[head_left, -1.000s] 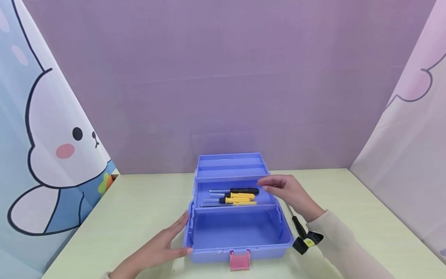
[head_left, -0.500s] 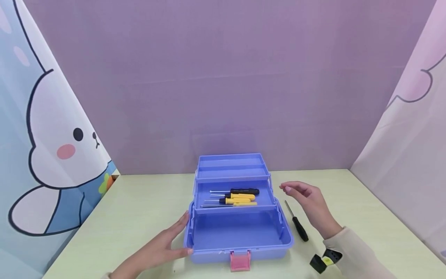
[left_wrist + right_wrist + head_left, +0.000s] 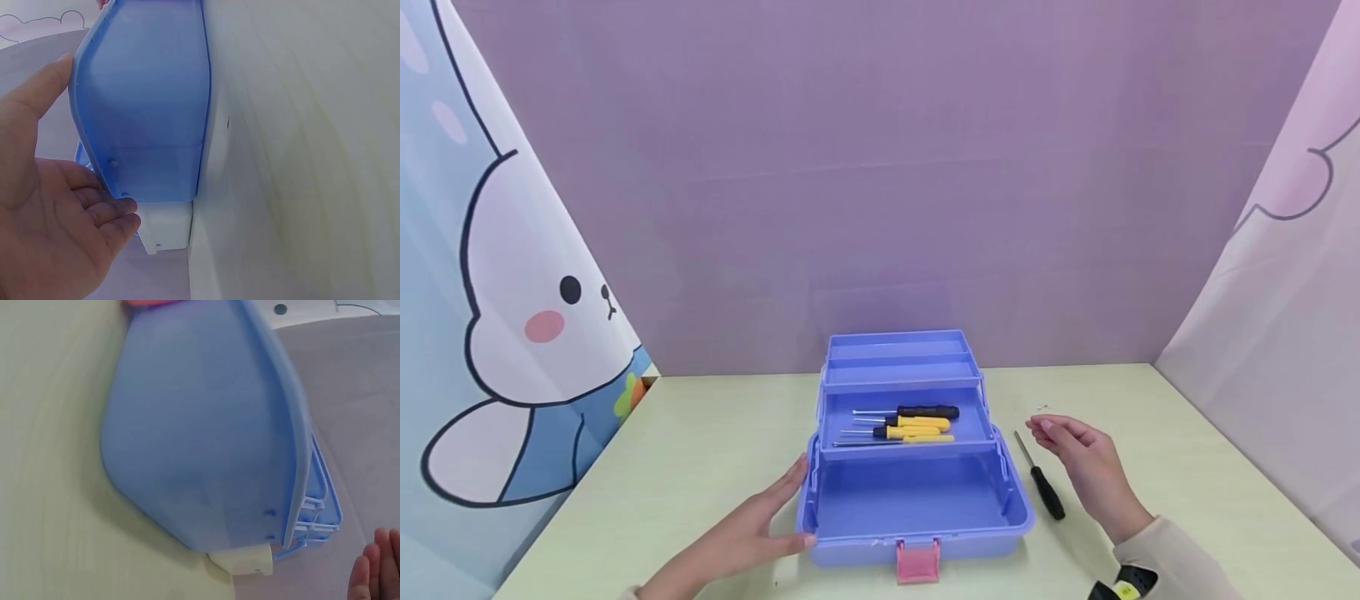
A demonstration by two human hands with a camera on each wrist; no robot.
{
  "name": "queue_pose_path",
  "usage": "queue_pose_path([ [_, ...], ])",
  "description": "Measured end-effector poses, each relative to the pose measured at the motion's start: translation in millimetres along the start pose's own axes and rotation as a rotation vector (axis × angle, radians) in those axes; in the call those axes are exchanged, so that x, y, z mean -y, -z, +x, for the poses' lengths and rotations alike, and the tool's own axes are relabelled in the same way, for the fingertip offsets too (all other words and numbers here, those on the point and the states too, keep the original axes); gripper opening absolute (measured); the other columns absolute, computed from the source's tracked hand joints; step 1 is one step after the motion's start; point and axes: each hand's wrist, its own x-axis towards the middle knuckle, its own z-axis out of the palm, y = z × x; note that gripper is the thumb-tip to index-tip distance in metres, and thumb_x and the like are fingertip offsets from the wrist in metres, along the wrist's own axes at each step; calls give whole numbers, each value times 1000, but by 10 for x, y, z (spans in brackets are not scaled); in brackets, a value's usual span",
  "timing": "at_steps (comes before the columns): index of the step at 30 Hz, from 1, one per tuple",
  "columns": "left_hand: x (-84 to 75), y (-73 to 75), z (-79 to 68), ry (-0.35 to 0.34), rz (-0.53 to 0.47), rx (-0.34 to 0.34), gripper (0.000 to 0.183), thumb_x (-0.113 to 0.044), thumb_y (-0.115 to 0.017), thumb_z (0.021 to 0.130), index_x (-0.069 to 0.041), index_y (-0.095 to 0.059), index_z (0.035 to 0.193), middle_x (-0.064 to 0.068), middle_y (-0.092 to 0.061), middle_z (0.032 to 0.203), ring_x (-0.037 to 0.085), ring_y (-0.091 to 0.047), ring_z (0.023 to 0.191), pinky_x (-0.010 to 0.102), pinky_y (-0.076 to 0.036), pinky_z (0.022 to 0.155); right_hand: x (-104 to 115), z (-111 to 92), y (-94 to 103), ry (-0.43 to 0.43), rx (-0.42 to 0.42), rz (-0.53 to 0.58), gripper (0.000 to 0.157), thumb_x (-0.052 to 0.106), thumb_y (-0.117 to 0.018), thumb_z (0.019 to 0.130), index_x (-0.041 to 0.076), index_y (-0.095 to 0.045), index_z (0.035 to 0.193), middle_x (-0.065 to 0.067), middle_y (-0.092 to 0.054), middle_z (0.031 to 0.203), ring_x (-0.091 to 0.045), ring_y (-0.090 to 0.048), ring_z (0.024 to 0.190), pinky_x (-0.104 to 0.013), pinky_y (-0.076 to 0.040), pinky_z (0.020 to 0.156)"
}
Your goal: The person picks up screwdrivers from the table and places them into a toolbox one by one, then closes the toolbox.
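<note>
A blue plastic toolbox [image 3: 917,546] stands opened, its tiered trays raised at the back and a pink latch [image 3: 917,562] on its front. My left hand [image 3: 752,525] rests against the box's left side, thumb by the front rim; in the left wrist view its fingers [image 3: 103,209] lie along the wall. Several screwdrivers, one black-handled [image 3: 928,412] and others yellow-handled [image 3: 917,432], lie in the middle tray. To the right of the box, my right hand [image 3: 1093,467] hovers over the table with loosely bent fingers. Just beyond its fingertips are tiny dark bits [image 3: 1042,408].
Another black-handled screwdriver [image 3: 1048,493] lies on the pale wooden table [image 3: 737,433] between the box and my right hand. A purple cloth wall [image 3: 880,208] closes off the back, and printed curtains [image 3: 535,333] hang at both sides.
My right hand has moved from above the middle tray out to the right, past the loose screwdriver, which now shows fully. My left hand and the toolbox have stayed put.
</note>
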Motion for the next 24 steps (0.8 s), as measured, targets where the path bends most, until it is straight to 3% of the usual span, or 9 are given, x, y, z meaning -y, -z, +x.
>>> queue_pose_path([
  [3,7,0,-9,-7,4,-6,89,-40,-67,86,-3,-17,150,15,-15,156,39,-23,140,57,-32,106,-38,-35,27,-30,7,69,23,2,-51,96,12,-72,94,5,-73,94,-4,-68,89,-18,-54,81],
  [7,4,3,-14,-20,12,-16,89,-40,-67,86,-2,-18,150,16,-16,156,38,-24,139,55,-32,106,-88,-82,66,-68,-37,-69,16,8,-55,95,5,-70,102,11,-72,95,-2,-66,89,-17,-53,81],
  [11,-1,4,-8,-23,16,-18,89,-39,-67,86,-3,-18,150,15,-17,156,37,-24,140,53,-33,107,-141,-128,97,-99,-75,-205,25,12,-59,93,-5,-64,111,16,-71,97,0,-65,90,-17,-53,82],
  [20,-7,-8,-4,-27,1,-9,89,-39,-67,86,-2,-17,150,15,-16,156,39,-23,139,54,-32,107,-230,-203,110,-129,-126,-237,30,9,-60,92,-12,-60,113,16,-71,94,1,-64,86,-18,-54,80],
  [24,0,-3,-3,-23,4,-13,88,-39,-67,86,-2,-18,150,15,-16,156,38,-23,139,55,-31,107,-266,-215,110,-152,-151,-235,28,10,-60,92,-9,-62,113,17,-70,94,1,-64,87,-19,-54,81],
])
